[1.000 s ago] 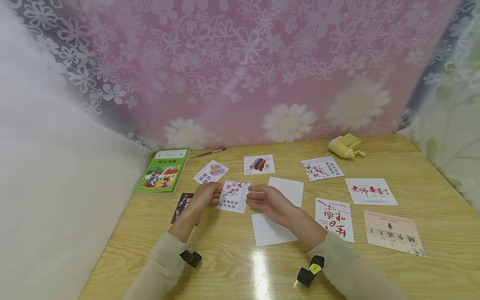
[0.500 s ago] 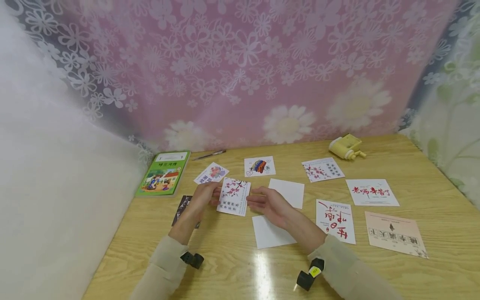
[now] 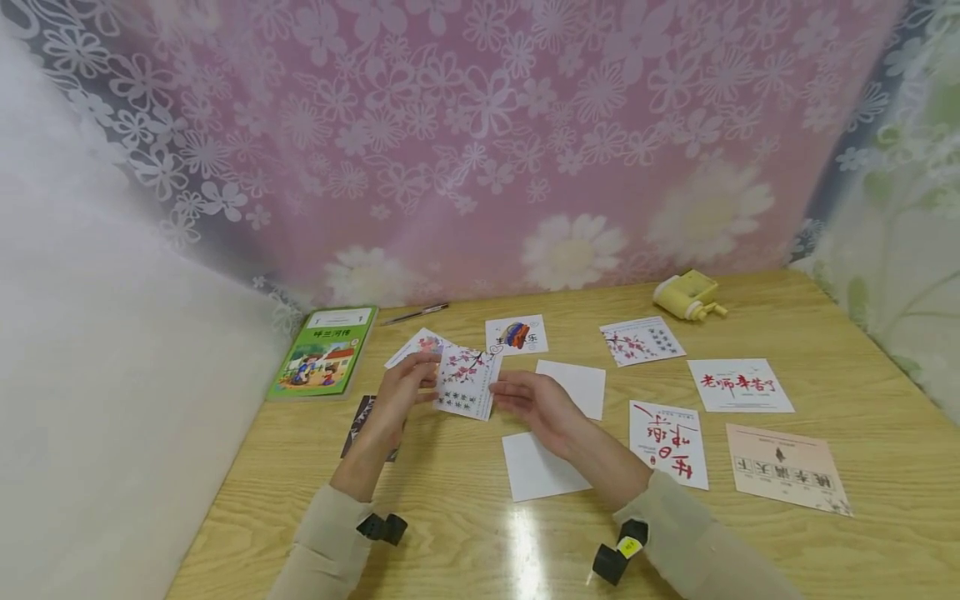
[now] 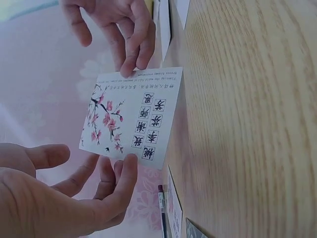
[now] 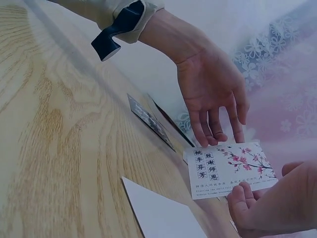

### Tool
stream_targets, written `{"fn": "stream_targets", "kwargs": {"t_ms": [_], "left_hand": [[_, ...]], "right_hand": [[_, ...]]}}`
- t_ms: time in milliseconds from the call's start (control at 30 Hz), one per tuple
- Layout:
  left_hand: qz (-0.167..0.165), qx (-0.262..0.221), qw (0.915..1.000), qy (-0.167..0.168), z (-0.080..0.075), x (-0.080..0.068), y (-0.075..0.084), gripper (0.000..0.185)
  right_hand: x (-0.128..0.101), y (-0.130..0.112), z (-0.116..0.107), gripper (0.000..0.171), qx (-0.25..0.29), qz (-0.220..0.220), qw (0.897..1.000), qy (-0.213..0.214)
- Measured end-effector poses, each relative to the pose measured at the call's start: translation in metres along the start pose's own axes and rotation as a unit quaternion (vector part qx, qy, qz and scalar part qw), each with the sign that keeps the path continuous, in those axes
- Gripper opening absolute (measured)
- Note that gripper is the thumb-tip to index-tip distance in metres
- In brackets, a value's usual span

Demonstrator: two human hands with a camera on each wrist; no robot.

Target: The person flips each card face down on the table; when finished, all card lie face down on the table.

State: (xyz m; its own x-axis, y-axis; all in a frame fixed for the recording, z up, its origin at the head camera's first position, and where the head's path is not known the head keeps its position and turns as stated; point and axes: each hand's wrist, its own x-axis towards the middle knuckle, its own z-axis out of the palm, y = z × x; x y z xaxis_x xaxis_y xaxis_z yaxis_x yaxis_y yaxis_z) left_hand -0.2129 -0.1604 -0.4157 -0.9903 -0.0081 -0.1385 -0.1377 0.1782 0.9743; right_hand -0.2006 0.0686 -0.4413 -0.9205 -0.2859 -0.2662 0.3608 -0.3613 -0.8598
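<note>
While both hands meet over the middle of the wooden tabletop (image 3: 465, 533), a blossom card (image 3: 467, 382) stands tilted between them, its lower edge on or just above the wood. The left hand (image 3: 401, 398) holds one short edge with fingers (image 4: 126, 173) nearly straight and slightly apart, fingertips against the card. The right hand (image 3: 536, 404) takes the opposite edge, thumb and fingertips closed lightly on it, apparently to keep the printed face turned up toward the person. The card shows a pink flowering branch and boxed Chinese characters.

Other cards lie flat around it: two blank white sheets (image 3: 558, 417) just beside the right hand, a red-lettered card (image 3: 669, 442) further right, a dark card (image 3: 360, 421) under the left wrist. A green book (image 3: 326, 352) and a pen (image 3: 414, 313) lie at the far left, and a yellow gadget (image 3: 686, 293) sits at the far right.
</note>
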Motion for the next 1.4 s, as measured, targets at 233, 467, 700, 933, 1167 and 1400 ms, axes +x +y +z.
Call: {"fn": "stream_targets", "kwargs": {"t_ms": [233,467,700,933,1167,1400], "left_hand": [[0.011,0.02,0.9998,-0.001,-0.002,-0.003,0.0,0.032],[0.022,-0.001,0.9998,0.003,-0.004,-0.001,-0.003,0.03],[0.001,0.004,1.0,-0.002,-0.001,0.004,-0.008,0.031],[-0.008,0.012,0.9996,-0.024,0.001,0.005,-0.01,0.024],[-0.001,0.007,0.9994,-0.035,-0.003,0.005,-0.01,0.044],[0.001,0.013,0.9994,-0.031,-0.005,0.007,-0.014,0.047]], "right_hand": [[-0.002,-0.002,0.002,0.046,-0.006,-0.007,1.0,0.011],[-0.002,-0.002,0.006,0.044,-0.006,-0.021,0.999,0.027],[-0.003,0.004,0.007,0.033,-0.067,-0.047,0.995,0.052],[-0.003,0.007,0.007,0.026,-0.102,-0.036,0.993,0.044],[-0.003,0.007,0.004,0.033,-0.104,-0.034,0.993,0.034],[0.0,0.008,0.003,0.038,-0.083,-0.036,0.994,0.054]]}}
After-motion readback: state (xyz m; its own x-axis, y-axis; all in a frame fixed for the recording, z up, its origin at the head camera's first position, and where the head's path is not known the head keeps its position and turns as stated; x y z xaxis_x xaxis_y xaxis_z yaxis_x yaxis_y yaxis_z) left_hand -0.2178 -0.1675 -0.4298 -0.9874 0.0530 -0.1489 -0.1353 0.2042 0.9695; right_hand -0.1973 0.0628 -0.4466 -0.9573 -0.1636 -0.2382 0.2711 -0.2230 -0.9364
